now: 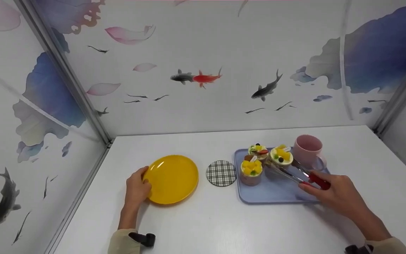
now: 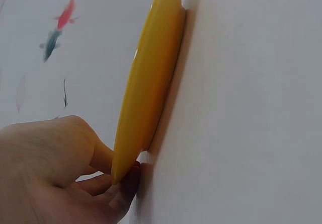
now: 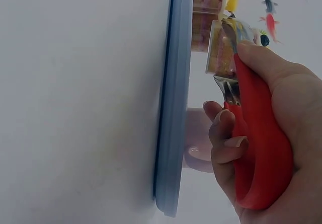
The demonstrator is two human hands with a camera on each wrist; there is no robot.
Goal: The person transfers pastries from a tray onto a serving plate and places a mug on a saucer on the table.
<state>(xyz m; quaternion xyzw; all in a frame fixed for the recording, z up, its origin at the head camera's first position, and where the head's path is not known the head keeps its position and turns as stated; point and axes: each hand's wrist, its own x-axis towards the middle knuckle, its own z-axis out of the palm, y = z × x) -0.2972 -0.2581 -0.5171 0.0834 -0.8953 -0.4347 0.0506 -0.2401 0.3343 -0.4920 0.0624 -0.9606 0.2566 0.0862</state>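
While your right hand [image 1: 340, 194] held the red-handled tongs [image 3: 259, 118] with its fingers curled round the grips, the metal tips lay on either side of a fruit-topped dessert cup [image 1: 281, 157]. This cup was above the blue tray [image 1: 273, 194], between two other dessert cups and the pink mug [image 1: 307, 151]; the right wrist view showed a narrow gap between its base and the tray, and its body close to upright. Its clear wall revealed tan and pinkish layers, and its pale cream top bore yellow fruit cubes, a dark round berry and a small whitish tag.

To its left, the front dessert cup [image 1: 251, 172] stood on the tray with a heap of yellow cubes and a touch of green, and the rear dessert cup [image 1: 258, 152] displayed a red slice, a dark berry and green garnish. The mug stood at the tray's far right, its handle turned toward your right hand.

Your left hand [image 1: 138, 187] pinched the left rim of the round yellow plate [image 1: 171, 180], its fingers clamped on the edge. The plate was glossy and bare-faced, with a shallow raised rim, and lay on the white table [image 1: 203, 225]. Between plate and tray lay a round black-and-white checked coaster [image 1: 221, 173], just beside the tray's left edge.
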